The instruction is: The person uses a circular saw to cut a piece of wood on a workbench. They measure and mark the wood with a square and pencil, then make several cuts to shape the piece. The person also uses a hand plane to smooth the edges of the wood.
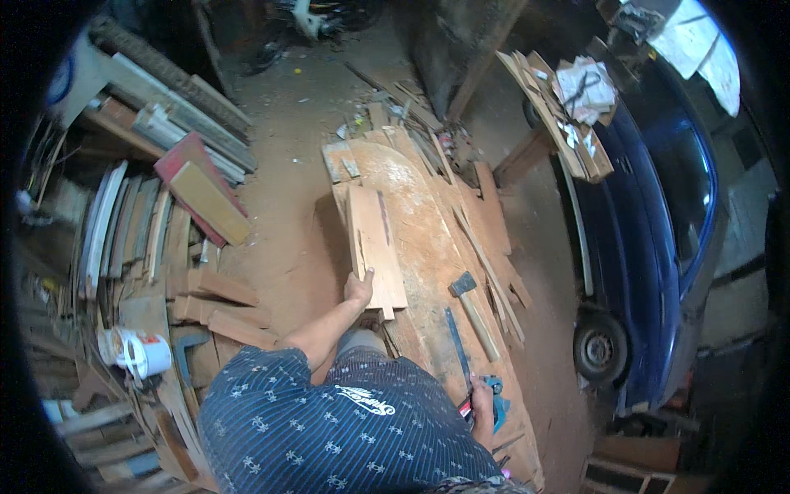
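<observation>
A thick pale wooden block [374, 247] with a dark streak and a long crack lies on the left side of the workbench. My left hand [358, 289] grips its near left edge, thumb on top. At the near right of the bench, my right hand [482, 398] is closed on a teal power tool [497, 405], partly hidden by the hand and my shirt. Something red and black [465, 408] shows beside it. A long flat metal strip [457, 339] reaches away from that hand. Past it lies a hatchet-like tool with a dark head [462, 284] and wooden handle [480, 329].
Sawdust covers the workbench [420, 218]. Loose wood strips [485, 263] lie along its right side. A blue car [638, 239] stands at right, near a raised wooden tray [568, 140] of papers. Stacked boards [140, 214] and a white bucket [144, 354] are at left.
</observation>
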Tool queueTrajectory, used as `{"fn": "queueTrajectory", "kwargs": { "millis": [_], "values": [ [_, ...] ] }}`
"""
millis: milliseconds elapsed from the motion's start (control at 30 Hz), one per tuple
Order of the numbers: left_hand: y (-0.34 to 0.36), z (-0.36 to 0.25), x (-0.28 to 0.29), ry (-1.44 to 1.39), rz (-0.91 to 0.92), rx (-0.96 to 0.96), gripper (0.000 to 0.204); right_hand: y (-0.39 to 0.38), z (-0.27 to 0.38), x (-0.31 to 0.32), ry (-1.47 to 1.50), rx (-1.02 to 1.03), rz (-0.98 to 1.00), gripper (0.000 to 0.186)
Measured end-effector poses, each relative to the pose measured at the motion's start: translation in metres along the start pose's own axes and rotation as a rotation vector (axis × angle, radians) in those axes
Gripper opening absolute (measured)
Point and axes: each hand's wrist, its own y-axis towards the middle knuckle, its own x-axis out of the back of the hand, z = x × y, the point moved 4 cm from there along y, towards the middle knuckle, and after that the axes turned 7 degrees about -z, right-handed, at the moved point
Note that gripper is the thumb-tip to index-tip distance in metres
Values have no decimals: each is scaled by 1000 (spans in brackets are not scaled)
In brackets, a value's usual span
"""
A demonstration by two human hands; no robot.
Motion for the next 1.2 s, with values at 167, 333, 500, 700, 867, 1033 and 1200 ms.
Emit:
{"fn": "queueTrajectory", "kwargs": {
  "millis": [167,333,500,700,867,1033,1200],
  "values": [
    [23,-21,-41,-183,36,161,73,-22,-23,-11,-126,-156,-15,71],
    [48,37,-119,-316,427,372,81,-90,15,-10,-158,-244,-55,58],
    [87,52,-132,344,878,314,18,-136,0,-20,-122,-231,-265,58],
    [64,36,-110,409,898,481,19,-167,-39,13,185,-343,-726,46],
    [-15,8,-115,228,1278,413,15,-181,-127,76,279,-495,-1036,41],
    [-180,-77,-127,171,1260,132,25,-179,-155,161,124,-571,-1141,38],
    [-457,-181,-85,-23,1805,-332,36,-151,-224,213,22,-660,-1023,40]
  ]
}}
